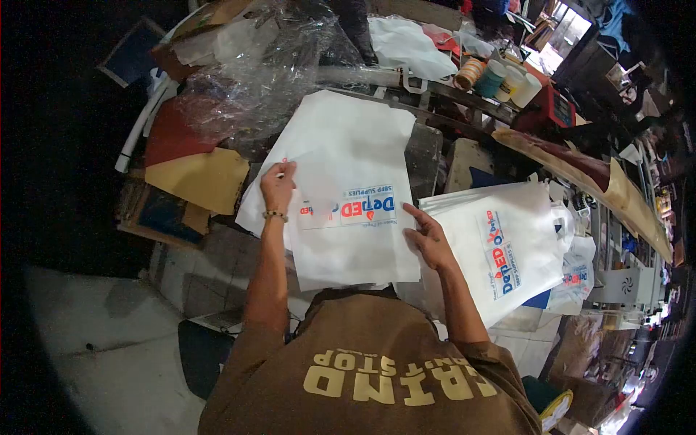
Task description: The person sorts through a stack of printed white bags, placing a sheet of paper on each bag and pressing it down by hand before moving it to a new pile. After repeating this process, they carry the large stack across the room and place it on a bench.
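Observation:
A white printed fabric bag (355, 152) lies in front of me, its red and blue lettering turned upside down to my view. My left hand (278, 187), wearing a beaded bracelet, pinches the bag's left side between thumb and fingers. Beneath that hand, more white material with red print shows at the edge. My right hand (432, 241) rests at the bag's right edge, index finger and thumb apart, the fingertips touching the border. Just right of it lies a stack of similar white bags (500, 246) with the same print, a handle loop showing at its far side.
Crumpled clear plastic film (246, 80) lies at the back left, above a yellow sheet (199, 177). Several thread cones and containers (491, 78) stand at the back right. A long brown board (587, 170) lies farther right, near a red device (554, 107).

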`<state>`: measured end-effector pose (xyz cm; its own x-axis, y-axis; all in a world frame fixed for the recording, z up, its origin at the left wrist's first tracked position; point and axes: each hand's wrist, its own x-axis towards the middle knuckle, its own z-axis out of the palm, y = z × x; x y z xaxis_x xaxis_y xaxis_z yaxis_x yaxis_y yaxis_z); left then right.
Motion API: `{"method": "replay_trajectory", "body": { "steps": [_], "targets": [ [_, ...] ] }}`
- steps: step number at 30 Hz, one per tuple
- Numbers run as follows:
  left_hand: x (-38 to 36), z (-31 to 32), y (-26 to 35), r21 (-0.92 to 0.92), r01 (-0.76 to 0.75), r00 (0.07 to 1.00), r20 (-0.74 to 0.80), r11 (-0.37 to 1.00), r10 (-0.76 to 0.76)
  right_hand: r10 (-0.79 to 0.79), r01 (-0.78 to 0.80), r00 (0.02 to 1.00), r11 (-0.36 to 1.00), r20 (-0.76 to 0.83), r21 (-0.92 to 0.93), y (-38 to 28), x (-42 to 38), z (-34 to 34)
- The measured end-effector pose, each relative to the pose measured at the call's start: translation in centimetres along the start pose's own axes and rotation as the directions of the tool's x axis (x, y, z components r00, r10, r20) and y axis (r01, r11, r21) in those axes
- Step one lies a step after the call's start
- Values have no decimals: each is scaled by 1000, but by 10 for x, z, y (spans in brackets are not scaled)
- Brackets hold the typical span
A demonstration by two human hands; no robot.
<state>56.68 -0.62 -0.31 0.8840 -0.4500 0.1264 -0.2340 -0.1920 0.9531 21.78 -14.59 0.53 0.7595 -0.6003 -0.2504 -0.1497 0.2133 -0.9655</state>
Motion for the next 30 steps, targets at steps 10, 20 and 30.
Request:
{"method": "replay_trajectory", "body": {
  "steps": [10, 20, 30],
  "targets": [
    [31, -171, -9, 15, 64, 903, -427, 998, -52, -221, 222, 975, 972, 20, -72, 3, 2, 13],
    [-1, -297, 15, 382, 214, 749, -655, 899, 100, 89, -55, 987, 968, -133, 244, 0, 37, 76],
    [-67, -51, 12, 395, -522, 853, 265, 756, 450, -323, 251, 908, 930, -267, -270, 47, 34, 85]
  ]
}}
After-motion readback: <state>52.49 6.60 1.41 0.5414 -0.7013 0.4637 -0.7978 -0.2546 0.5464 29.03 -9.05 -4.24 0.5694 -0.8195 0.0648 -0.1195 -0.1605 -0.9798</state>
